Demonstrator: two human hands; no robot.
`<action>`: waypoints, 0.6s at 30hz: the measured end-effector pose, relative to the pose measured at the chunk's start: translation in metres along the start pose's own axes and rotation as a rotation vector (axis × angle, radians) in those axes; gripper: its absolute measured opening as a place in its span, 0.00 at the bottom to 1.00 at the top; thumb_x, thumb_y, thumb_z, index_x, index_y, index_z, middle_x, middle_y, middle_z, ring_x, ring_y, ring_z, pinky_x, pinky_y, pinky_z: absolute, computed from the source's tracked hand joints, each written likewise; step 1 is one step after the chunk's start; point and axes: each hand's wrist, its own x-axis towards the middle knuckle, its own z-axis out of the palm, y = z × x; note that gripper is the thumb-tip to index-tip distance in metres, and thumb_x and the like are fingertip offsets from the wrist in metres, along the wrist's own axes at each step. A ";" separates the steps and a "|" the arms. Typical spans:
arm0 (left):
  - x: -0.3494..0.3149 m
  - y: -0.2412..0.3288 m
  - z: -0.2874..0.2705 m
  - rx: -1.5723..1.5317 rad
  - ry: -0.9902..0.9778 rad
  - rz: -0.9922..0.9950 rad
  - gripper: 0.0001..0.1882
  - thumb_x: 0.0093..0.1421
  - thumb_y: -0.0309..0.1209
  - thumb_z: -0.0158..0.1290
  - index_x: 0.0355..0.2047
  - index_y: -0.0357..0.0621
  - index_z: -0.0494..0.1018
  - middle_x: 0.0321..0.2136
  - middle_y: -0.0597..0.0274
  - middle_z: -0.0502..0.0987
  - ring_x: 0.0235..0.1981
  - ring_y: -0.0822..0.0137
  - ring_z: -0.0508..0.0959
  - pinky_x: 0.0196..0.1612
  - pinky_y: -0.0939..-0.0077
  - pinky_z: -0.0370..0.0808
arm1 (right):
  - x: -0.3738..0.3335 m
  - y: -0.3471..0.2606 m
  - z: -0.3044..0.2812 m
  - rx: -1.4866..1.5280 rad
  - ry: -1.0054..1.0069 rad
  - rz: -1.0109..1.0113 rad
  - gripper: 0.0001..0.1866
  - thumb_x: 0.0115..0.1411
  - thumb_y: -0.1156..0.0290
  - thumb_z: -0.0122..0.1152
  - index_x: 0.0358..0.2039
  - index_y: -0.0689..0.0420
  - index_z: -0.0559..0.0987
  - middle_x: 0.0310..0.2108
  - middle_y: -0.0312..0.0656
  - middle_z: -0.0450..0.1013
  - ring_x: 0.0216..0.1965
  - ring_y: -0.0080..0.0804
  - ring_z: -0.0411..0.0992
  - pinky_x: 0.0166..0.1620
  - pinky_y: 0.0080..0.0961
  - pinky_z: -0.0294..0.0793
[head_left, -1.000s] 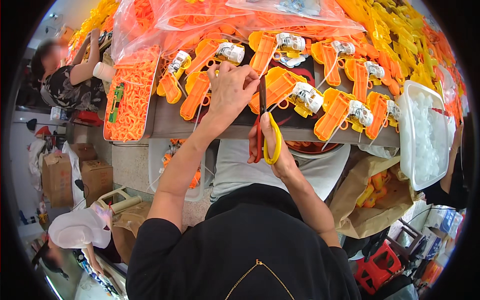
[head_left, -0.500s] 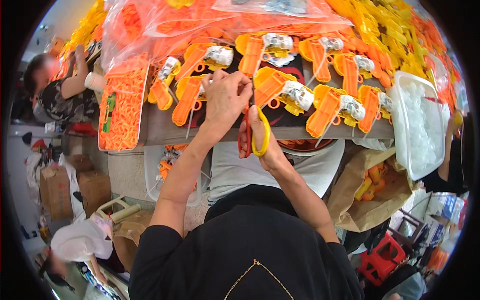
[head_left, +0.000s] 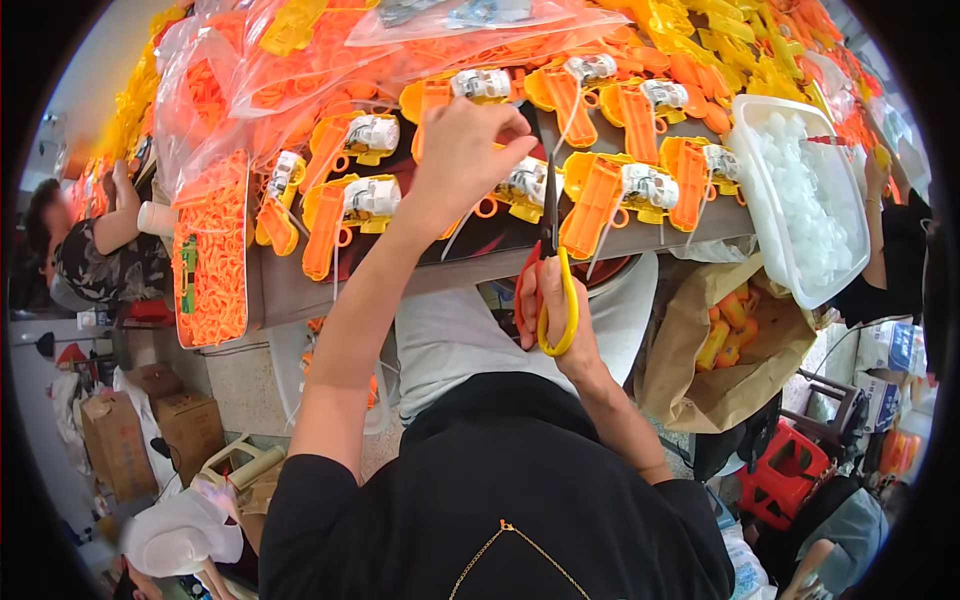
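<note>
My right hand [head_left: 563, 318] grips a pair of scissors [head_left: 562, 290] with red and yellow handles. Their dark blades point up past the table's front edge and look nearly closed. My left hand [head_left: 465, 150] is raised over the table with thumb and fingertips pinched together; whatever lies between them is too small to make out. Beneath and beside it are rows of orange and yellow plastic toy assemblies [head_left: 325, 228] with whitish mechanisms, thin pale strips sticking out from several. One assembly [head_left: 522, 182], just right of my left wrist, is partly covered by it and the scissor blades.
To the left stands a tray [head_left: 246, 250] of small orange rings with a green piece on top. A white tub [head_left: 800, 290] of translucent pieces is at the right, above a paper bag [head_left: 665, 385] holding orange-yellow parts. Clear plastic bags [head_left: 330, 70] and parts heap at the back.
My left hand has moved up and away from the scissors. My right hand has drawn the scissors back toward me and to the right. The whole view has shifted.
</note>
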 end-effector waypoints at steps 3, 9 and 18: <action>0.026 -0.013 0.030 0.142 -0.203 -0.097 0.13 0.54 0.43 0.61 0.31 0.47 0.82 0.27 0.66 0.84 0.32 0.63 0.81 0.43 0.63 0.69 | -0.008 -0.008 -0.009 -0.016 0.045 -0.059 0.30 0.72 0.41 0.41 0.30 0.58 0.69 0.19 0.35 0.62 0.15 0.21 0.64 0.18 0.21 0.70; 0.038 -0.015 0.058 0.092 -0.377 -0.120 0.13 0.56 0.42 0.58 0.30 0.47 0.82 0.27 0.64 0.84 0.31 0.65 0.82 0.39 0.59 0.70 | -0.011 -0.030 -0.046 0.066 0.154 -0.033 0.33 0.72 0.39 0.36 0.30 0.57 0.70 0.19 0.35 0.63 0.17 0.24 0.66 0.20 0.23 0.71; 0.041 0.025 0.061 0.023 -0.158 -0.015 0.11 0.61 0.38 0.56 0.35 0.47 0.83 0.28 0.63 0.85 0.30 0.66 0.82 0.46 0.64 0.63 | 0.013 -0.057 -0.072 0.120 0.052 0.107 0.35 0.69 0.35 0.40 0.28 0.58 0.72 0.19 0.36 0.65 0.16 0.25 0.67 0.20 0.25 0.75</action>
